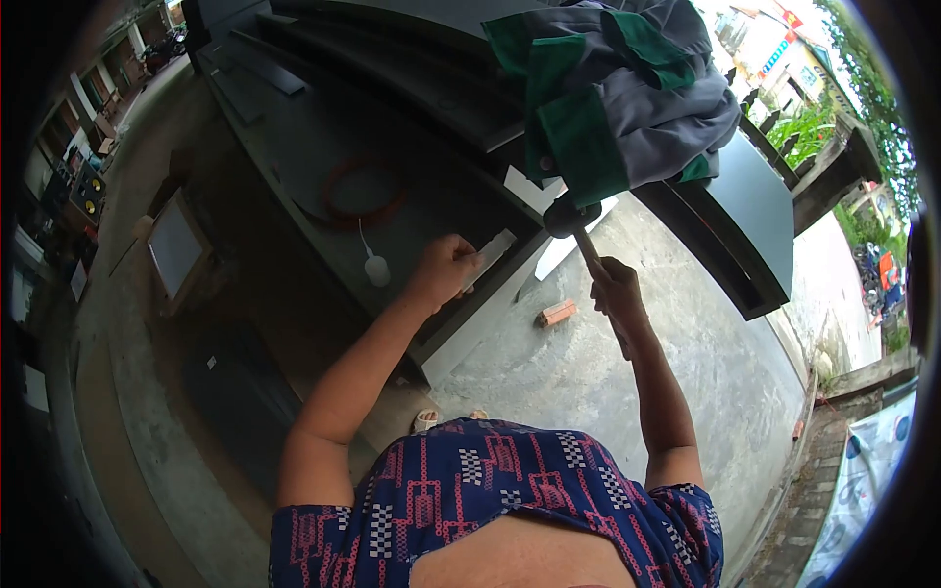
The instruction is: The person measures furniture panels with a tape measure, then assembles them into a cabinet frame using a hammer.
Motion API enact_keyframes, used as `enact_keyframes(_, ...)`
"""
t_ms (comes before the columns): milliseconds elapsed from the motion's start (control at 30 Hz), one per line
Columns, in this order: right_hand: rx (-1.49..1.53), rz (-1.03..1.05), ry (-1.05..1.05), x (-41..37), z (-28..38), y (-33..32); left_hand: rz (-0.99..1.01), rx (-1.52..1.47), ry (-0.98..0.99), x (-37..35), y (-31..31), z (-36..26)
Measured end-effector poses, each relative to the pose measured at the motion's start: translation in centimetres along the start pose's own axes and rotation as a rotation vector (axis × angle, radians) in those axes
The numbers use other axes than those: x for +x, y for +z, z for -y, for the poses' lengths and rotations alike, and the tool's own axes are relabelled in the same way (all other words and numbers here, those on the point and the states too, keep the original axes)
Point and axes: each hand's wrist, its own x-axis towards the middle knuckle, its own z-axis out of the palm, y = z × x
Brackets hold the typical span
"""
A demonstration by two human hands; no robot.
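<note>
My right hand [619, 292] is wrapped round the handle of a mallet [592, 253]. The mallet's dark, rounded head points away from me, just below a bundle of grey and green clothing [647, 122]. Closed at the edge of a dark panel structure [323, 108], my left hand [449, 269] grips a flat pale strip [496, 251]. That strip lies along the structure's near right edge; its exact kind does not show. Left of this hand, a small white bottle with a thin nozzle [376, 269] rests on the dark surface beside a reddish-brown coil [363, 194].
A broken brick piece [558, 313] lies on the concrete floor [588, 392] between my arms. Beyond the clothing, a long dark panel [735, 216] juts out to the right. A framed panel [176, 245] leans at the left. Low walls and a blue-white sheet [867, 490] stand right.
</note>
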Motion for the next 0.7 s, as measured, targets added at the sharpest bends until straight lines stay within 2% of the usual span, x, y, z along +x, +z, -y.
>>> enact_keyframes(167, -0.03, 0.0, 0.048, -0.3, -0.5, -0.1, -0.081, -0.026, 0.141, 2.5, 3.1, 1.3)
enact_keyframes(267, 0.064, -0.058, 0.017, -0.9, -0.5, -0.4, -0.125, 0.071, 0.308, 4.8, 4.3, 2.5)
enact_keyframes(567, 0.091, -0.097, 0.038, -2.6, -1.3, -1.8, -0.12, 0.457, 0.549, 6.3, 6.2, 1.2)
enact_keyframes(700, 0.097, -0.095, 0.036, -2.6, -1.2, -1.8, -0.138, 0.569, 0.591, 6.4, 6.4, 1.3)
